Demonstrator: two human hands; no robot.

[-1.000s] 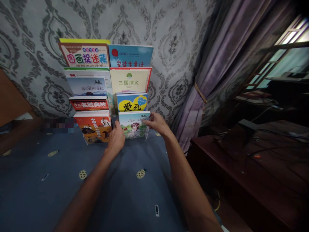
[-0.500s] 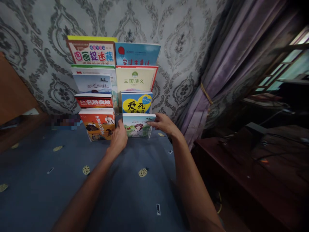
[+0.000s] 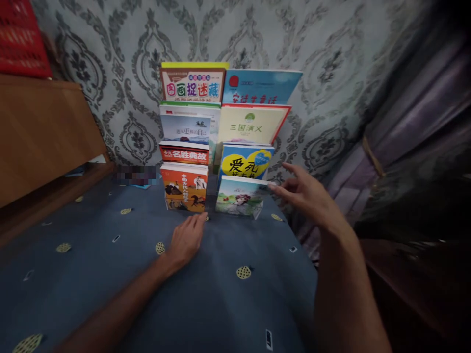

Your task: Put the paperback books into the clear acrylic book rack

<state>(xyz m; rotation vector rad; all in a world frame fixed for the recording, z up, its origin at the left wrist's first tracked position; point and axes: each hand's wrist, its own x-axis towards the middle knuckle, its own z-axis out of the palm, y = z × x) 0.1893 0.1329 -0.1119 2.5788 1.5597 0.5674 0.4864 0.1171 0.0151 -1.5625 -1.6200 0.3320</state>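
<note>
Children's books stand in two stepped columns in a clear holder [image 3: 258, 212] against the wall. At the front left is an orange book [image 3: 185, 189]; behind it rises a red book [image 3: 184, 155]. The front right place holds a pale green book [image 3: 239, 198] with a drawn figure, before a blue and yellow book [image 3: 247, 163]. My right hand [image 3: 307, 196] is open beside the green book, one fingertip at its upper right corner; whether it touches I cannot tell. Low over the cloth, in front of the orange book, my left hand [image 3: 187, 239] is empty with fingers extended.
A blue cloth [image 3: 217, 304] with pineapple prints covers the table. Left stands a wooden cabinet [image 3: 44, 137] with a red item [image 3: 22, 41] on top. Patterned wallpaper [image 3: 147, 59] backs the books, and a purple curtain [image 3: 353, 191] hangs at the right.
My left hand has left the gap between the front books and come down toward me. My right hand has drawn right, off the green book's side. The view has turned left.
</note>
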